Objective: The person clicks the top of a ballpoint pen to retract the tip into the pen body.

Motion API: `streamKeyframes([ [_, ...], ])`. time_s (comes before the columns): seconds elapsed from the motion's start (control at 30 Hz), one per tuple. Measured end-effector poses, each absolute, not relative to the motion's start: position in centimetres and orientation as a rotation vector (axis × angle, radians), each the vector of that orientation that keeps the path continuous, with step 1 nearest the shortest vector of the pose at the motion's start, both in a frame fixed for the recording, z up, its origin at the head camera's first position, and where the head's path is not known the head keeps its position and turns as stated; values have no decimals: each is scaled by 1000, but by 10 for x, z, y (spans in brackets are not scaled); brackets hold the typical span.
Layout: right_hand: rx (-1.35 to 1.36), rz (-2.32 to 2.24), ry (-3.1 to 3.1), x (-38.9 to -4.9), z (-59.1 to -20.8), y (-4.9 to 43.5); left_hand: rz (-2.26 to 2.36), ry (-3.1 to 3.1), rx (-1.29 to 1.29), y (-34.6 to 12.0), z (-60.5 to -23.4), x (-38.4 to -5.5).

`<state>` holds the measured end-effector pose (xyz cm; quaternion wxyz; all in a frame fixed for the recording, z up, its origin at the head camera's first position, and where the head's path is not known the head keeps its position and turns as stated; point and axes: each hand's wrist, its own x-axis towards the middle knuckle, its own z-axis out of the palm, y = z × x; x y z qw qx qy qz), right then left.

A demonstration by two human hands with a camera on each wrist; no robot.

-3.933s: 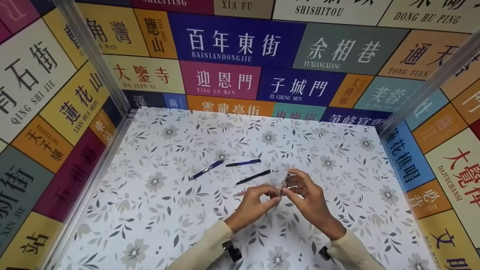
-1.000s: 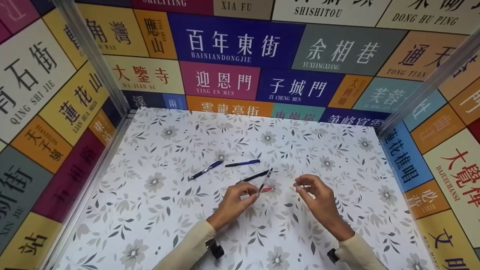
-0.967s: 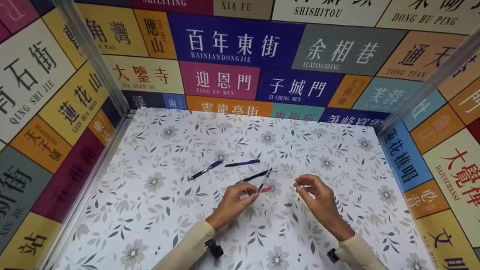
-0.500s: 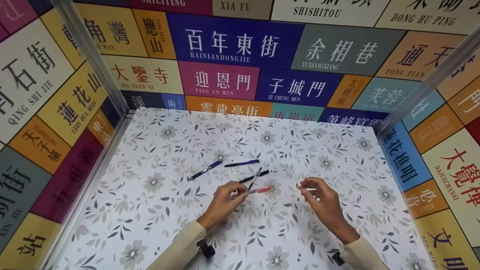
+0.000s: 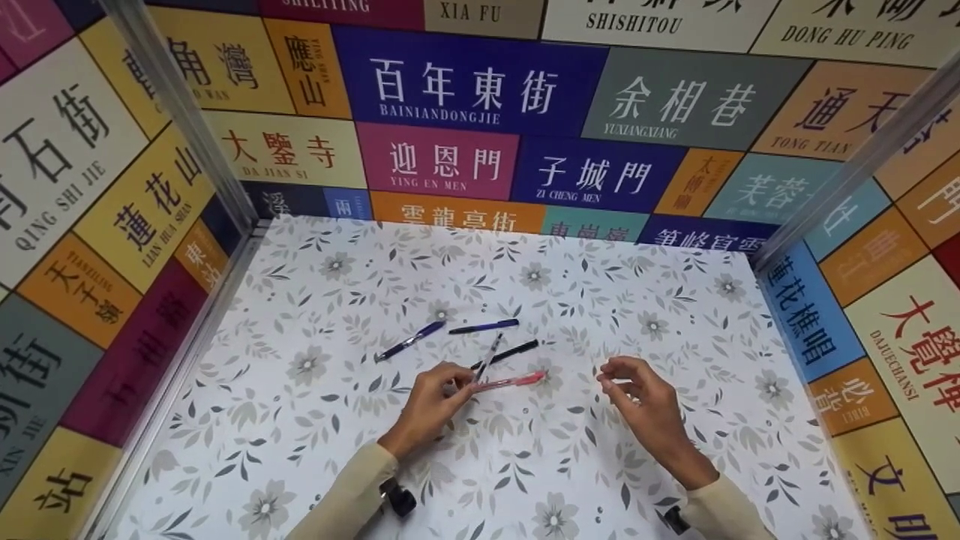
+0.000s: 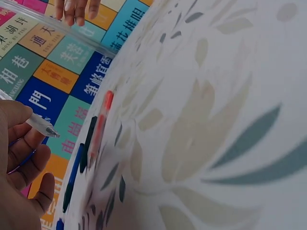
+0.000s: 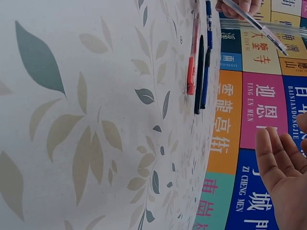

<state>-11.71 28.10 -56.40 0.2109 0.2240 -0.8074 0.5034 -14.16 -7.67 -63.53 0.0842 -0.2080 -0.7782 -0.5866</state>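
My left hand (image 5: 429, 405) pinches a clear-barrelled pen (image 5: 489, 358) between thumb and fingers. The pen slants up and away from the hand, overlapping the black pen (image 5: 517, 351) in the head view. Close by lies a clear pen with a red end (image 5: 517, 381), its near end at the left fingertips. In the right wrist view the held pen (image 7: 254, 23) shows a dark tip, raised above the tabletop. My right hand (image 5: 645, 401) hovers to the right, fingers loosely bent, with nothing visible in them in the right wrist view.
Two blue pens, one level (image 5: 484, 327) and one slanted (image 5: 412, 340), lie beyond the left hand on the flower-patterned tabletop (image 5: 637, 300). Panels printed with coloured place-name signs (image 5: 465, 82) enclose the back and both sides.
Both hands were together at the pen earlier; then they parted. My left hand has carried the pen leftward, uncovering the red-ended pen. The right hand has shifted slightly right and barely moves now.
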Motion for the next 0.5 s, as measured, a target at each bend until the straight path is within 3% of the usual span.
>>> streamKeyframes([
  [0.5, 640, 1456, -2207, -124, -581, 302, -1594, -2398, -593, -112, -642, -144],
])
